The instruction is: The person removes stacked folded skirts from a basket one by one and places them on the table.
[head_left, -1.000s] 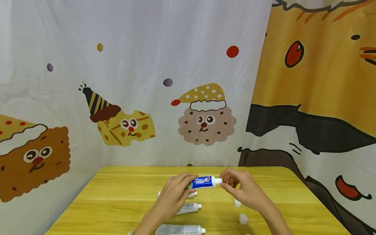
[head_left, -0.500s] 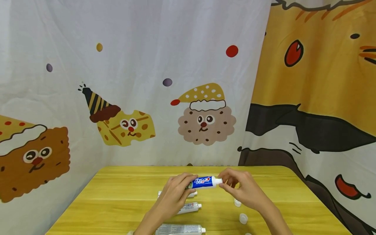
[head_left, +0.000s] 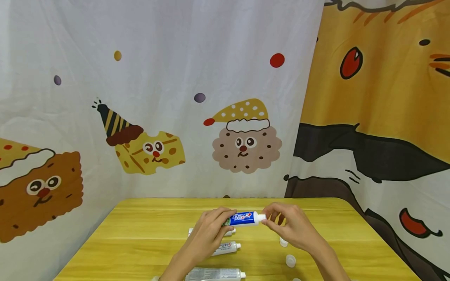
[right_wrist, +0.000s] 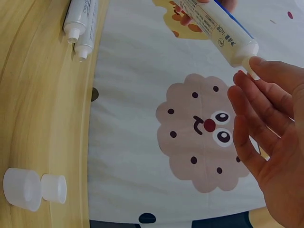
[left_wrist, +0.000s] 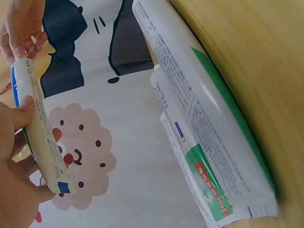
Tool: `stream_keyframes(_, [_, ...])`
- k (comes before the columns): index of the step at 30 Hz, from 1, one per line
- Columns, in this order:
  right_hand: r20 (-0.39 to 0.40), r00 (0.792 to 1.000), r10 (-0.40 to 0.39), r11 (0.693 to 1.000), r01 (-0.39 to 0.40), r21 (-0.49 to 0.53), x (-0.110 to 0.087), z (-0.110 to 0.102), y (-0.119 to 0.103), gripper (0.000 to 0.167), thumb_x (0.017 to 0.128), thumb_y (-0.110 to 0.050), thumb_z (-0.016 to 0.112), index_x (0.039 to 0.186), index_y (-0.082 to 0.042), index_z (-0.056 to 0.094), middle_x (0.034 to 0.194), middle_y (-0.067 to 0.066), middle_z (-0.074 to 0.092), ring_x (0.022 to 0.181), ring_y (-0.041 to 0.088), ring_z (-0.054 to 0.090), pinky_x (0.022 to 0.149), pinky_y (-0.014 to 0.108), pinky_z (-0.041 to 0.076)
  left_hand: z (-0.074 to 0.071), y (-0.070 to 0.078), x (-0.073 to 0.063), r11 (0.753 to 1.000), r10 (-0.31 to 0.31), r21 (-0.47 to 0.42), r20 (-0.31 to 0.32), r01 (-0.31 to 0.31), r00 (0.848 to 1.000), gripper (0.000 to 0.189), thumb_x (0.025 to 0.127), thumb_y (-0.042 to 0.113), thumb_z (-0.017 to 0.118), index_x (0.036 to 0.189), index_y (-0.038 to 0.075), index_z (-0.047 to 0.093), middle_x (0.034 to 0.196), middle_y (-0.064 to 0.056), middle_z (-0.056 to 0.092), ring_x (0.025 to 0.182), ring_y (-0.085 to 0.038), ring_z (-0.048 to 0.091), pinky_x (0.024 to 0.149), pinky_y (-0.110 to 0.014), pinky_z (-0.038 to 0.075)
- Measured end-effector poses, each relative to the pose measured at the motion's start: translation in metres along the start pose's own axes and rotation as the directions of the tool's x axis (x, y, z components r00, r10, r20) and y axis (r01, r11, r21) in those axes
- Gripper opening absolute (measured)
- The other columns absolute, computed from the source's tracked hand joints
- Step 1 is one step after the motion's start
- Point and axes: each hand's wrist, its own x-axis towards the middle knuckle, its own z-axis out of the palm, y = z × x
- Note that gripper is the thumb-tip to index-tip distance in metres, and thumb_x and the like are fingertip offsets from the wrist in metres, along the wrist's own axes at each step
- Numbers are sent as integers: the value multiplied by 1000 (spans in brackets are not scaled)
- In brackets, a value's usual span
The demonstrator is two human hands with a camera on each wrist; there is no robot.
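My left hand (head_left: 209, 227) is gripping the blue-and-white toothpaste tube (head_left: 243, 219) above the table (head_left: 147, 230), my right hand (head_left: 293, 225) is pinching its white tip (head_left: 261, 217), three other tubes (head_left: 225, 274) lying on the table, white caps (head_left: 290, 261) lying right of the table's middle.

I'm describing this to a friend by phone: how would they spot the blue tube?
Above the yellow table, find the left grip. It holds the tube, white tip toward the right grip. Unlike the pale tubes lying below, it is off the table, showing bright blue.
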Motion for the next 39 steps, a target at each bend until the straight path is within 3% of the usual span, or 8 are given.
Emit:
stream_keyframes(6, [48, 998, 47, 999, -48, 17, 0, 0, 0, 15, 90, -13, 81, 97, -22, 71, 82, -13, 69, 68, -4, 60, 57, 22, 55, 1, -1, 0, 1000, 3, 1, 4, -3, 1000, 41, 96, 24, 72, 136, 20, 65, 127, 9, 69, 113, -9, 67, 89, -37, 55])
stream_keyframes(14, [93, 988, 127, 991, -130, 29, 1, -8, 1, 27, 92, -17, 79, 116, -17, 67, 87, -12, 69, 70, -1, 62, 61, 23, 56, 0, -3, 3, 998, -24, -54, -14, 24, 1000, 40, 97, 20, 72, 136, 18, 66, 127, 7, 69, 114, -10, 67, 92, -38, 56])
stream_keyframes(22, [103, 985, 135, 991, -137, 11, 0, -12, 3, 18, 93, -10, 74, 107, -22, 69, 88, -11, 71, 71, -1, 63, 61, 24, 56, 0, -8, 3, 990, -55, -129, -21, 52, 998, 38, 97, 20, 71, 134, 13, 67, 123, 5, 70, 101, -9, 67, 90, -39, 57])
stream_keyframes(28, [123, 981, 152, 988, -152, -8, 0, -10, 5, 13, 96, -13, 73, 104, -23, 70, 88, -11, 72, 72, -3, 62, 62, 24, 57, 0, -22, -1, 976, -99, -197, -25, 92, 995, 37, 100, 22, 66, 135, 11, 65, 127, 2, 69, 104, -9, 67, 90, -33, 59])
stream_keyframes(34, [129, 979, 158, 987, -157, -22, -1, -11, 7, 10, 97, -15, 71, 103, -23, 70, 88, -14, 71, 73, -3, 61, 63, 24, 57, 1, -41, 3, 954, -178, -237, 57, 186, 982, 39, 100, 19, 66, 138, 14, 62, 131, 1, 67, 112, -13, 67, 96, -36, 58])
stream_keyframes(39, [134, 978, 161, 987, -160, -19, -2, -11, 9, 9, 98, -16, 70, 103, -23, 71, 89, -14, 71, 73, -3, 62, 63, 23, 56, 9, -61, 7, 945, -225, -211, 126, 248, 966, 38, 100, 19, 67, 138, 12, 63, 129, -1, 68, 113, -17, 68, 97, -41, 58])
